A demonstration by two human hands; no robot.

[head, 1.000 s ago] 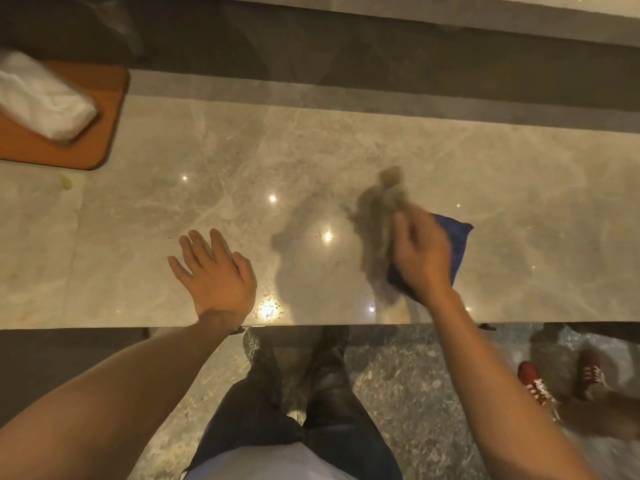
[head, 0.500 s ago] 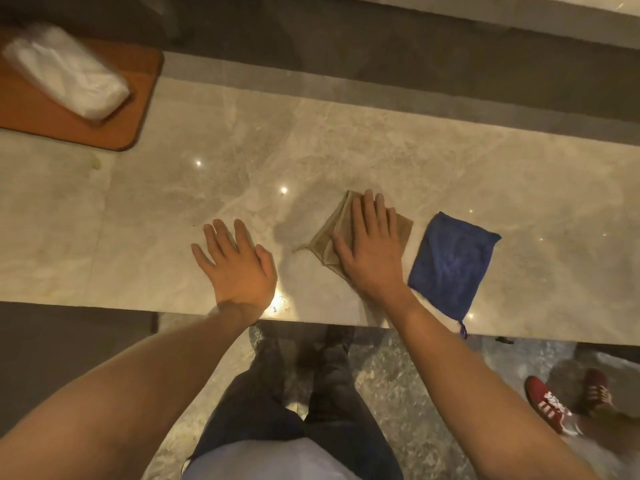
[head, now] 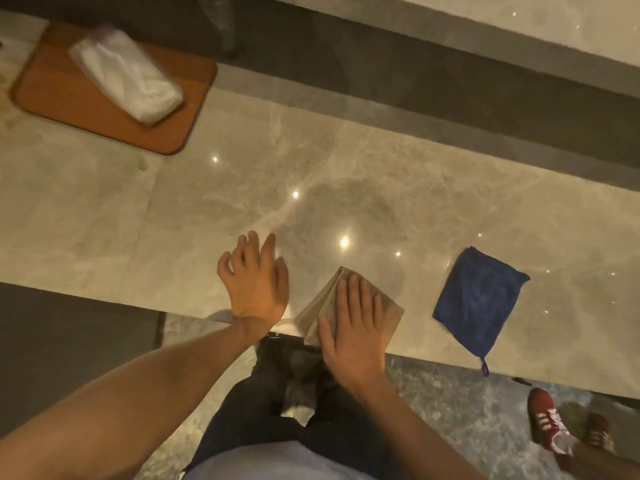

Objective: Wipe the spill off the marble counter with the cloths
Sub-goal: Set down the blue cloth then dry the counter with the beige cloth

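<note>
My right hand [head: 353, 323] lies flat, fingers together, pressing a folded beige cloth [head: 389, 315] onto the marble counter [head: 381, 188] at its near edge. To its left, my left hand [head: 254, 282] hovers or rests on the counter with fingers spread, holding nothing. A blue cloth [head: 479, 301] with a small hanging loop lies untouched to the right of the beige one. A small greenish spot [head: 142, 164] sits on the marble at the left, just below the tray.
An orange-brown tray [head: 62, 98] at the far left carries a white plastic-wrapped pack [head: 126, 76]. A dark channel [head: 450, 98] runs behind the counter. Another person's red shoe [head: 547, 420] stands on the floor at the lower right. My legs are under the counter edge.
My right hand left the blue cloth, took the beige cloth and dragged it toward the near counter edge. The left hand lifted slightly, fingers curling. The view has shifted to the left.
</note>
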